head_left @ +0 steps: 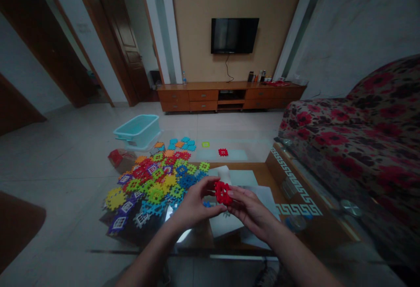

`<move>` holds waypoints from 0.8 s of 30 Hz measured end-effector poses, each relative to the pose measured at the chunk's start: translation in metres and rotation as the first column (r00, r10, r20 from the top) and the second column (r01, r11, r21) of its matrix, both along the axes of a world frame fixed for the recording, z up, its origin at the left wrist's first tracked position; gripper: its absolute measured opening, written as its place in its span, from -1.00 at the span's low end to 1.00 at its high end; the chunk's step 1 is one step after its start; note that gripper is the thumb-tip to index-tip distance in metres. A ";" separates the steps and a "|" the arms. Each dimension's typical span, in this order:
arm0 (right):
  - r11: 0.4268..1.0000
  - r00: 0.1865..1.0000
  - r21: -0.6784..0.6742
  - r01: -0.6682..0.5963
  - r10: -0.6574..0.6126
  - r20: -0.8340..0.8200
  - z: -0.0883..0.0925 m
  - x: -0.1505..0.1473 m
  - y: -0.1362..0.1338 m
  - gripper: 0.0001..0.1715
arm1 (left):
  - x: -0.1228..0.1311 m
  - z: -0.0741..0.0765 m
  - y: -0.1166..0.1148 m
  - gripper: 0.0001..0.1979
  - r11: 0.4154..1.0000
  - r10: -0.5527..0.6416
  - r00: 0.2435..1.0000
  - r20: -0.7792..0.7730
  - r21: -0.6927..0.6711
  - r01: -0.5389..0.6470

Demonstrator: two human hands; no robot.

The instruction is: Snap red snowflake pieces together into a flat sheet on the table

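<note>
"What do the hands have hold of?"

"A red plastic block [223,193], made of snap-together waffle pieces, sits between the fingertips above the glass table [275,169]. The dim view makes it hard to say how many pieces are joined."

"And the fingers?"

"The left hand's [197,204] fingers curl around one side, pinching the block against the thumb. The right hand's [251,210] fingers lie close together and press on the opposite side. Holding the block from both sides at the fingertips steadies it well and leaves the pieces easy to see."

"How do the arms lie?"

"The left forearm [147,265] and right forearm [300,254] rise from the bottom of the view and angle inward, bringing the hands close together."

"What lies around them?"

"White paper [228,228] lies just beneath the fingers. Left of the fingers spreads a heap of colored waffle pieces [154,190], and a small red piece [223,152] lies beyond the fingertips. Farther left of that sits a pale blue plastic tub [137,131]. A floral sofa [348,134] stands to the right of the fingers, while a low wooden cabinet [229,96] and a wall-mounted TV [234,35] stand far ahead."
</note>
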State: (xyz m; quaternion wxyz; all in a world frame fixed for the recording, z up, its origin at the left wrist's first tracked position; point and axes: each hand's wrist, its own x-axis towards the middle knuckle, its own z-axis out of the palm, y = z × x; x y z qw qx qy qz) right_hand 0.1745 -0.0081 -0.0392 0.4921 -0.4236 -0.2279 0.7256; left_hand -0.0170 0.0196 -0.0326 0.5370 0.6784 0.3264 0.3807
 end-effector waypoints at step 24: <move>0.969 0.940 0.127 -0.214 0.169 0.297 -0.004 -0.007 -0.001 -0.41 | -0.005 0.006 -0.004 -0.48 0.930 0.156 0.956 -0.250 0.364 -0.057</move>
